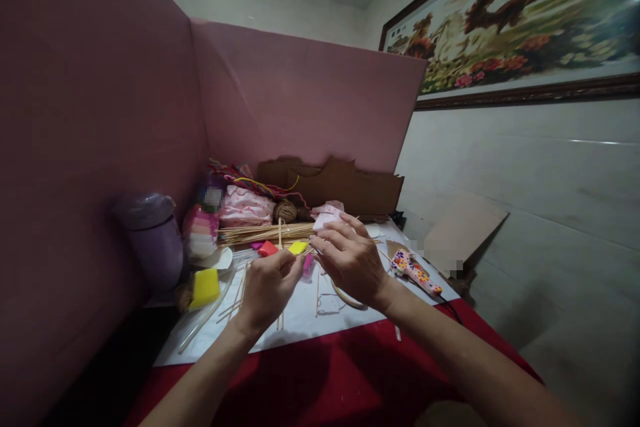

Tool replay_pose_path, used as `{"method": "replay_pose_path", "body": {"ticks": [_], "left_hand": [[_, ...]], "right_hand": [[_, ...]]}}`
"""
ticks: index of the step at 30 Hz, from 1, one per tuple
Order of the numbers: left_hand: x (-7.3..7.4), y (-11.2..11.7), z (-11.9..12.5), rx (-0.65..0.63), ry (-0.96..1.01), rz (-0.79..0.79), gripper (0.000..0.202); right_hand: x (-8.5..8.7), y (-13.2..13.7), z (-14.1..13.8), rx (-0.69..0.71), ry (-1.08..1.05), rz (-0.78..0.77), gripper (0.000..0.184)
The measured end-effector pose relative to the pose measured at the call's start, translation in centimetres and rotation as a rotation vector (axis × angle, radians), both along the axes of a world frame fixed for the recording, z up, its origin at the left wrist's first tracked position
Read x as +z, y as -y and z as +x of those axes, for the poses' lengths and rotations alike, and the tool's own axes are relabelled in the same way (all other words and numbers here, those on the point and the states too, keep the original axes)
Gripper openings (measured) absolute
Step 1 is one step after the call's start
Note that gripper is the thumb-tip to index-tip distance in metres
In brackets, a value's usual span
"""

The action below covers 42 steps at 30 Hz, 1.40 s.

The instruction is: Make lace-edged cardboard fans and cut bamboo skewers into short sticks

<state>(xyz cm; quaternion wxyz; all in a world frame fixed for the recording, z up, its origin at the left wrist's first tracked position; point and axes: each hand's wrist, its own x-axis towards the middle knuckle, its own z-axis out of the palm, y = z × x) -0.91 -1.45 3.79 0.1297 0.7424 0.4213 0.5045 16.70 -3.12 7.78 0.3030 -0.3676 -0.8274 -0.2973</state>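
My left hand (270,288) is closed in a pinch, thumb against fingers, on what looks like a thin wooden stick (307,251) whose end shows between the hands. To its right, my right hand (350,259) has its fingers stretched and slightly apart, fingertips close to the stick; its thumb is hidden. Behind the hands lie a yellow block (299,248), a red block (267,249) and a magenta piece (307,267). Several loose sticks (235,307) rest on the white sheet (300,340), some passing beneath my left hand.
A bundle of sticks (245,235), a twine ball (285,211), pink dotted cloth (247,205) and cardboard (340,181) fill the back. At left stand a purple bin (157,247) and yellow sponge-like block (205,288). A flower-patterned glue gun (415,272) with a cord lies right.
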Motion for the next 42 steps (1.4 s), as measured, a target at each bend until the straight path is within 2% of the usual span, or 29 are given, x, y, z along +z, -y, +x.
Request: {"method": "replay_pose_path", "body": {"ticks": [4,7,23,30,37,40,42], "left_hand": [[0.0,0.0,-0.3,0.123,-0.223,0.077,0.032],[0.0,-0.1,-0.3,0.182,-0.295,0.081,0.033],[-0.3,-0.2,-0.3,0.280,-0.375,0.110,0.037],[0.1,0.1,-0.4,0.386,-0.489,0.037,0.039],[0.3,0.5,0.1,0.457,-0.626,-0.082,0.039],[0.4,0.1,0.0,0.426,-0.605,-0.102,0.038],[0.7,-0.2,-0.4,0.304,-0.492,-0.124,0.039]], "right_hand": [[-0.2,-0.7,0.4,-0.001,0.051,-0.047,0.024],[-0.2,-0.9,0.5,0.009,0.071,-0.068,0.025],[-0.8,-1.8,0.2,0.020,0.090,-0.142,0.026],[-1.2,-1.3,-0.9,-0.119,0.083,-0.182,0.023],[-2.4,-0.6,-2.9,-0.268,0.127,-0.244,0.023],[-2.2,-0.8,-3.0,-0.277,0.100,-0.310,0.023],[-1.5,-1.2,-2.2,-0.194,-0.018,-0.393,0.023]]}}
